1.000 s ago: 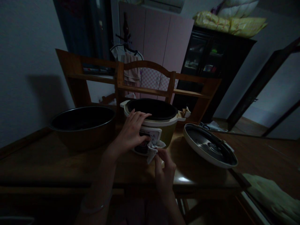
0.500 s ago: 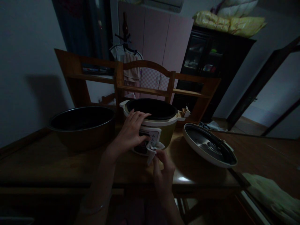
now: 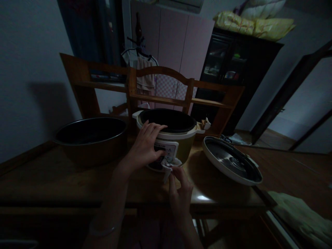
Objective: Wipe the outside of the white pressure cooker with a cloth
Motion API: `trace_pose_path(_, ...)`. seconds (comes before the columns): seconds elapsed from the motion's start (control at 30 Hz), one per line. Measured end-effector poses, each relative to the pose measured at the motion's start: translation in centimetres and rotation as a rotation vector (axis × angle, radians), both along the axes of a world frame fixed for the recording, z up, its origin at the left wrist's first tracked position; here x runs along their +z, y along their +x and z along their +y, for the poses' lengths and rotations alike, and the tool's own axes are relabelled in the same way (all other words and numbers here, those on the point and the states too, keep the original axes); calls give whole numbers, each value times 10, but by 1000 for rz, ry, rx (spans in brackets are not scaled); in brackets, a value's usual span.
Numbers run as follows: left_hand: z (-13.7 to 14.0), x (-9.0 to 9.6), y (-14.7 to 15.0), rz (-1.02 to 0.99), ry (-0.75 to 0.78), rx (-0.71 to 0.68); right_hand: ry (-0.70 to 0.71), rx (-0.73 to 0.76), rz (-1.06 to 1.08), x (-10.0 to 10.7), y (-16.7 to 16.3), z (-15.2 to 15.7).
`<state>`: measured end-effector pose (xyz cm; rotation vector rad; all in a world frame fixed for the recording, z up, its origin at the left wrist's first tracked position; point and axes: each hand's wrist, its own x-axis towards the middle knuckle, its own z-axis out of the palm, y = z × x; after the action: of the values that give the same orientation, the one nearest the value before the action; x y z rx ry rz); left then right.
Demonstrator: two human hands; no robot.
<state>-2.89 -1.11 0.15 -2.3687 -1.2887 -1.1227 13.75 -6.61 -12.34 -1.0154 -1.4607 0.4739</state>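
Observation:
An olive-green rice cooker (image 3: 187, 144) stands open on the wooden table (image 3: 52, 176), its dark inner pot showing. My left hand (image 3: 146, 143) rests on the cooker's rim and front, fingers spread over the white control panel (image 3: 169, 151). My right hand (image 3: 180, 190) pinches a small white cloth (image 3: 168, 166) and presses it against the lower edge of that panel. The room is dim.
A large dark bowl (image 3: 90, 136) sits left of the cooker. The cooker's lid (image 3: 230, 160) lies tilted, inside up, on the right. A wooden chair back (image 3: 160, 86) and shelf rack stand behind. A pale green cloth (image 3: 298, 212) lies at the lower right.
My right hand with the white cloth has shifted slightly down and left along the bottom of the control panel. My left hand has stayed in place.

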Motion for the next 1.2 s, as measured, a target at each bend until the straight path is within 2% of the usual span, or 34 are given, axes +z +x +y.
trace_pose_path(0.47,-3,3,4,-75,-15,-3,6,-9,-30,1,0,-2)
trace_pose_path(0.77,11,-1,32,-348,177,212,-22,1,-31,-3,2,-3)
trace_pose_path(0.97,18,-1,37,-489,223,329,-28,9,-19,-7,2,-3)
trace_pose_path(1.2,19,1,37,-521,241,352,-75,24,27,-8,2,-6)
